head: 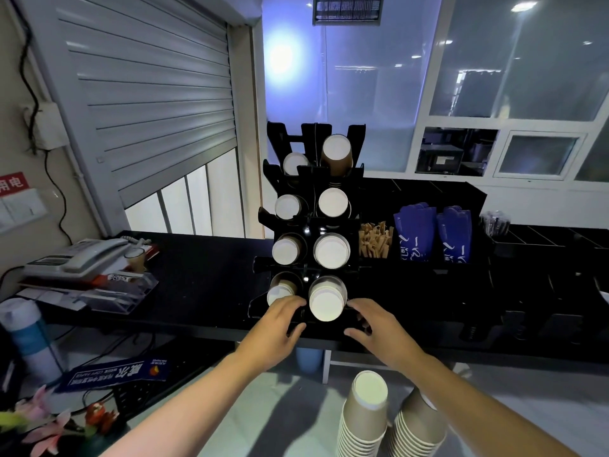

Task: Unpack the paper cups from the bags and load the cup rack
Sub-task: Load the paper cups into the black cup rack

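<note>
A long black surface (197, 275) carries the tall black tiered cup rack (309, 222), its slots filled with white-bottomed brown paper cups (331, 250). Below the rack, nearest the camera, stand two loose stacks of brown paper cups (365, 417). At the rack's bottom row, the left hand (280, 321) lies curved on its front, grip unclear; the right hand (375, 328) is spread, fingertips touching the lower-right cup stack (326, 303)

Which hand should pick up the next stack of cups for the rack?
Right. The right hand and left hand are both at the bottom row of the rack, but the loose cup stacks stand beside the right arm, far from the left.
</note>
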`<state>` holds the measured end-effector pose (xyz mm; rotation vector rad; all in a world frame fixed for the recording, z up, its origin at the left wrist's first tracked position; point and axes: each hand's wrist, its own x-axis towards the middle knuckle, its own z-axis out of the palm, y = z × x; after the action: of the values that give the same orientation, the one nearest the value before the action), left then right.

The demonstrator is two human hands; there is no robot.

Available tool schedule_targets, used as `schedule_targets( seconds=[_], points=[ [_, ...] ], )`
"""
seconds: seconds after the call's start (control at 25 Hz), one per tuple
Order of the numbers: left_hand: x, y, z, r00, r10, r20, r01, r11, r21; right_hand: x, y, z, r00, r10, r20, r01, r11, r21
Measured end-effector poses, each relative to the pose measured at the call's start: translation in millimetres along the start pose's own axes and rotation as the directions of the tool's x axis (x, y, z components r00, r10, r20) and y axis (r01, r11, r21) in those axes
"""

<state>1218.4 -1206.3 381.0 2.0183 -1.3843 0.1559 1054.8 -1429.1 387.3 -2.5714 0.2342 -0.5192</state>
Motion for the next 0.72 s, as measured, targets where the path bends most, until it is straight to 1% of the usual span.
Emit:
schedule_targets(
  seconds=[0.12, 0.28, 0.56, 0.72],
  points=[
    [2.8, -2.6, -3.5, 1.000, -0.029, 0.001, 0.029, 1.000, 0.006, 2.1, 0.3, -0.2, 0.997, -0.062, -0.055, 0.059, 0.996, -0.062],
    [7.4, -7.4, -3.4, 1.000, 0.016, -0.011, -0.016, 1.000, -0.016, 1.1, -0.2, -0.6, 0.993, -0.104, -0.054, 0.099, 0.990, -0.096],
    [10.5, -10.5, -2.1, 0.997, 0.066, -0.028, -0.067, 0.998, -0.014, -0.7, 1.1, 1.5, 0.995, -0.092, -0.046, 0.087, 0.990, -0.109],
    [7.4, -3.2, 0.8, 0.999, 0.017, -0.045, -0.017, 1.000, 0.018, -1.3, -3.9, -2.8, 0.999, -0.026, -0.024, 0.025, 0.998, -0.064]
  ],
)
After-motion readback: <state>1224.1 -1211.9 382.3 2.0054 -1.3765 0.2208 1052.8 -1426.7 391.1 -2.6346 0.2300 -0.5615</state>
